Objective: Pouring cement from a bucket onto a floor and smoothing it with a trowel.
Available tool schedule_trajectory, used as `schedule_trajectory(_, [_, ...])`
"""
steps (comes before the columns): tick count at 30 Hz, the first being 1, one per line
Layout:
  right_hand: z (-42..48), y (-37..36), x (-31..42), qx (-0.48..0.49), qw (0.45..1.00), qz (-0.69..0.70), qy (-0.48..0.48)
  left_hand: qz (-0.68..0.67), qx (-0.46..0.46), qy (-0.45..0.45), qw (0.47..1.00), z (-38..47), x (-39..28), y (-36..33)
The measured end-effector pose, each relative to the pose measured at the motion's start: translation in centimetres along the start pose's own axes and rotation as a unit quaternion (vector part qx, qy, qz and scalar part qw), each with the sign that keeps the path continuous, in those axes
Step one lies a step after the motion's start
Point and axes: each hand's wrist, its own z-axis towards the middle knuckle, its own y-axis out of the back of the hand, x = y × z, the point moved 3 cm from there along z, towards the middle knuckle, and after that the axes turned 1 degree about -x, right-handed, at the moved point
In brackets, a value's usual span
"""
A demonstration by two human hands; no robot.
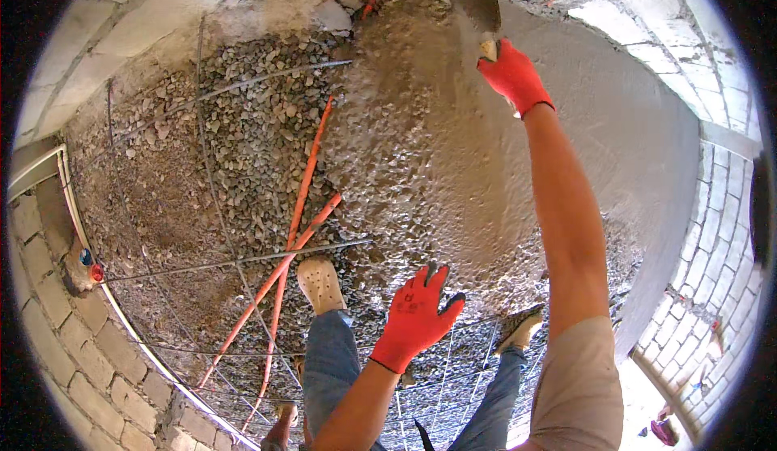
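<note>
My right hand (515,80), in a red work glove, grips the pale handle of a trowel (479,4). The trowel's blade lies on wet concrete near the far block wall. Smooth grey concrete (613,117) spreads to the right of that arm, while rougher wet concrete (394,147) with stones showing lies to its left. My left hand (416,314), gloved in red with dark fingertips, hangs with fingers apart above the rough concrete and holds nothing.
Orange conduits (303,190) cross over a bed of gravel (255,129) at the left. Thin steel bars (243,261) form a grid there. My shoe (320,284) stands beside them. Block walls (85,354) surround the floor. Another person's foot (285,417) shows at the bottom.
</note>
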Motion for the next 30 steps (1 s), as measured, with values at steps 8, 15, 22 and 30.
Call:
schedule_trajectory(8, [-2.3,-1.2,0.7,0.021,0.999,-0.005,0.028,0.004,0.012,0.007,1.000,-0.1,0.1,-0.4])
schedule_trajectory(15, [-1.4,-1.8,1.1,0.008,0.998,-0.032,0.054,0.000,0.010,0.005,1.000,-0.2,0.0,-0.8])
schedule_trajectory(22, [-2.2,-0.8,1.4,-0.002,0.998,-0.037,0.052,0.000,0.011,0.000,1.000,-0.1,0.1,-0.9])
schedule_trajectory(30, [-3.0,-1.4,2.2,0.005,0.997,-0.036,0.070,-0.002,0.006,0.002,1.000,-0.1,0.2,-1.2])
